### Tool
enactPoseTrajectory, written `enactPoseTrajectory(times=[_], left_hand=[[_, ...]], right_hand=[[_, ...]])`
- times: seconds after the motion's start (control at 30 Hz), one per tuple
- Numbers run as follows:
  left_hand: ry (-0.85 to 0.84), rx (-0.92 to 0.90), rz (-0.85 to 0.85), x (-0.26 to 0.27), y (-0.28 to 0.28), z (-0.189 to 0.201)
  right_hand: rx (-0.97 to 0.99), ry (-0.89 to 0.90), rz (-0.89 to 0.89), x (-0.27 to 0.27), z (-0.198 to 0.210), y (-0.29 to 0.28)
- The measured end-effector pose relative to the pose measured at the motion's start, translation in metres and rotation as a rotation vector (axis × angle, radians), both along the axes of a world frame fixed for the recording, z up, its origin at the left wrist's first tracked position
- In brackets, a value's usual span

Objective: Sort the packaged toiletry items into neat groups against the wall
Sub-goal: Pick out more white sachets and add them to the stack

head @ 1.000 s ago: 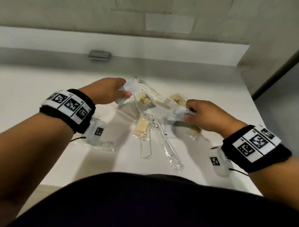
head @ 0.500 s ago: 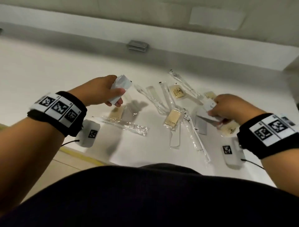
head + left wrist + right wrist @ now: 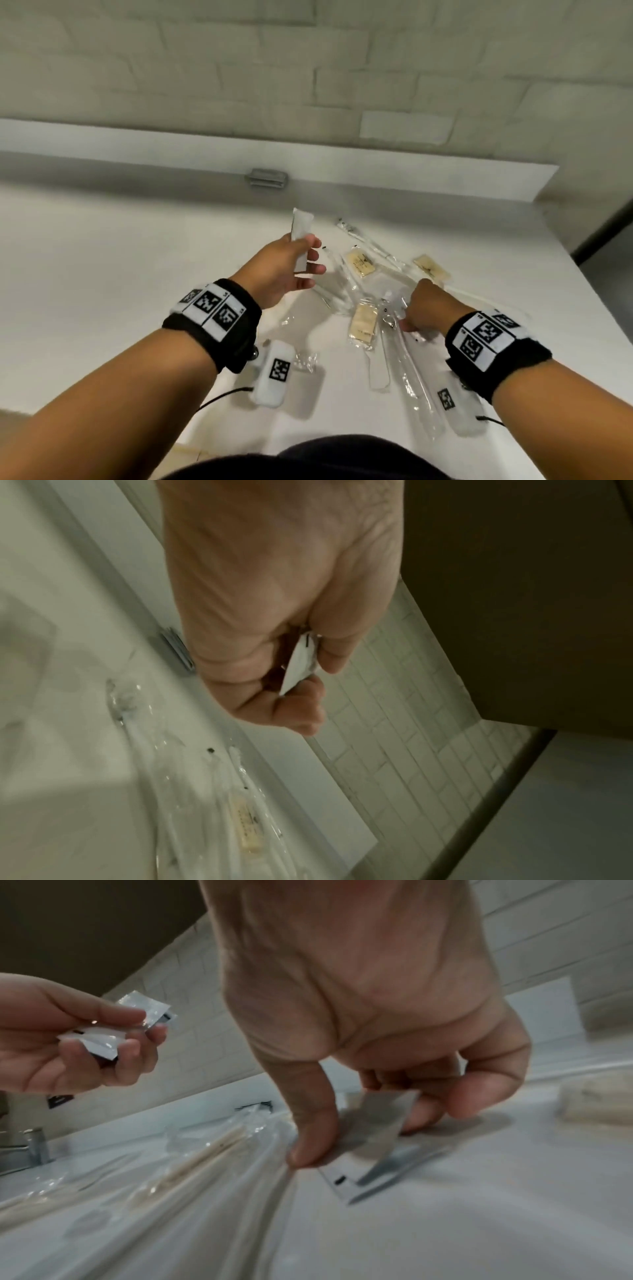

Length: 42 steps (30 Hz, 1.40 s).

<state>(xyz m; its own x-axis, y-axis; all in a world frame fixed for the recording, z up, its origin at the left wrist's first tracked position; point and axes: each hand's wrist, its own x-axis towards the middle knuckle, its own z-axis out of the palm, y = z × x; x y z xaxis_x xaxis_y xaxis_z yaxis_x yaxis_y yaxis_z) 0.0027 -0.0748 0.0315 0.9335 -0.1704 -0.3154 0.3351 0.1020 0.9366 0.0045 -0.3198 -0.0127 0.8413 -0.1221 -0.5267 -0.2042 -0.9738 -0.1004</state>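
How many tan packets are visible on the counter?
3: one tan packet at centre back, one far right, one beside the right hand. Others may hide under hands.

A flat white sachet (image 3: 301, 236) stands nearly upright above the bench (image 3: 120, 274), pinched at its lower part in the left hand (image 3: 277, 270). Two more white sachets (image 3: 369, 1139) overlap on the bench, the upper one tilted up and pinched in the right hand (image 3: 424, 308). Three tan packets in clear wrap lie flat: one (image 3: 360, 262) towards the wall, one (image 3: 432, 268) to its right, one (image 3: 363, 322) just left of the right hand. Long clear-wrapped sticks (image 3: 411, 377) lie crisscrossed among them, and a narrow clear sleeve (image 3: 378, 371) lies just below the nearest tan packet.
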Motion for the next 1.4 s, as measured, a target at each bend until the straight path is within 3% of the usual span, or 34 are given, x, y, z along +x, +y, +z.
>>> enactPoseTrajectory(times=[0.2,0.4,0.53,0.57,0.63,0.7,0.8,1.03,1.1,1.27,1.4], left_hand=[[0.092,-0.128,-0.078,0.013,-0.004,-0.007],[0.125,-0.203,-0.103,0.019,-0.003,-0.011],[0.123,-0.196,-0.125,0.021,-0.006,-0.008],[0.116,-0.195,-0.131,0.022,-0.007,-0.008],[0.095,-0.207,-0.15,0.024,-0.01,-0.007],[0.068,-0.234,-0.172,0.024,-0.015,-0.001],[0.022,-0.3,-0.193,0.02,-0.028,0.012],[-0.019,-0.394,-0.263,0.017,-0.024,0.032],[-0.059,-0.368,-0.249,0.015,-0.023,0.03],[-0.086,-0.36,-0.123,0.015,-0.023,0.027],[-0.081,-0.367,-0.036,0.019,-0.018,0.03]], right_hand=[[-0.125,-0.012,-0.037,-0.009,-0.002,0.008],[-0.026,-0.028,-0.107,-0.015,-0.007,0.014],[0.01,-0.06,-0.066,-0.013,0.011,0.01],[0.13,-0.136,-0.115,-0.009,0.022,0.01],[0.552,-0.291,-0.257,0.0,0.047,0.012],[0.995,-0.305,-0.311,0.004,0.075,0.023],[1.278,-0.286,-0.245,0.006,0.098,0.05],[1.354,-0.488,-0.332,0.007,0.095,0.077],[1.288,-0.514,-0.254,0.004,0.095,0.082],[0.906,-0.745,-0.164,0.002,0.091,0.092],[0.991,-0.694,-0.228,0.003,0.086,0.087]])
